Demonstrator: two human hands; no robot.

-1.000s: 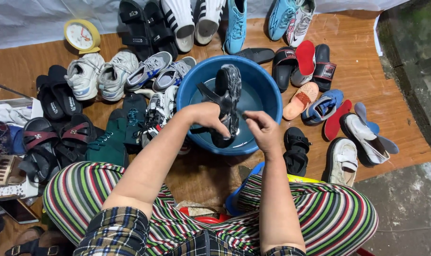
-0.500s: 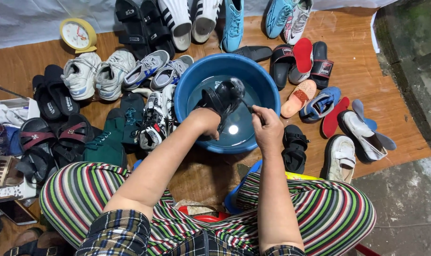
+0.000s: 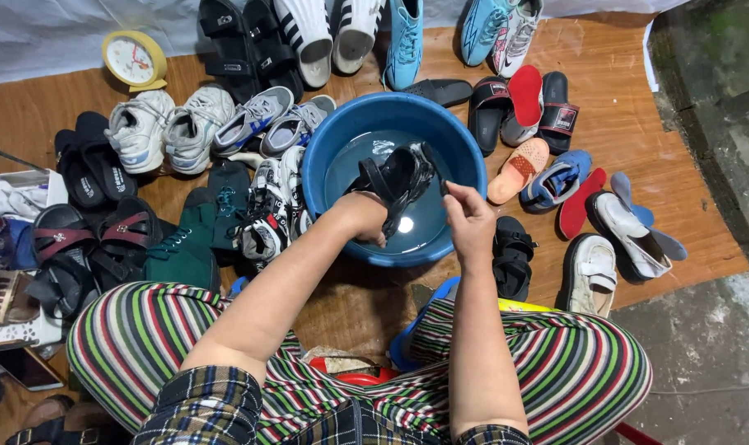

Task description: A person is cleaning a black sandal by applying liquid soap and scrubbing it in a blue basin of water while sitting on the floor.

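A wet, glossy black strappy sandal point(image 3: 395, 177) is held over the water inside a round blue plastic basin point(image 3: 325, 165) that sits on the wooden floor. The left hand point(image 3: 365, 218) is closed around the sandal's lower end, gripping it from beneath. The right hand point(image 3: 467, 218) is curled at the sandal's other side with its fingers together; whether it pinches a strap or a small brush cannot be told.

To do this well, the sandal is best kept low over the basin so that drips fall back into the water, with the left hand's hold firm, since the wet surface probably slips, and the sandal turned so that each strap gets reached.

Around the basin lie grey sneakers point(image 3: 267, 119), a black-and-white patterned shoe point(image 3: 267, 214), a black sandal point(image 3: 513, 259) and orange slippers point(image 3: 519, 169). A yellow round clock point(image 3: 134, 59) stands well apart.
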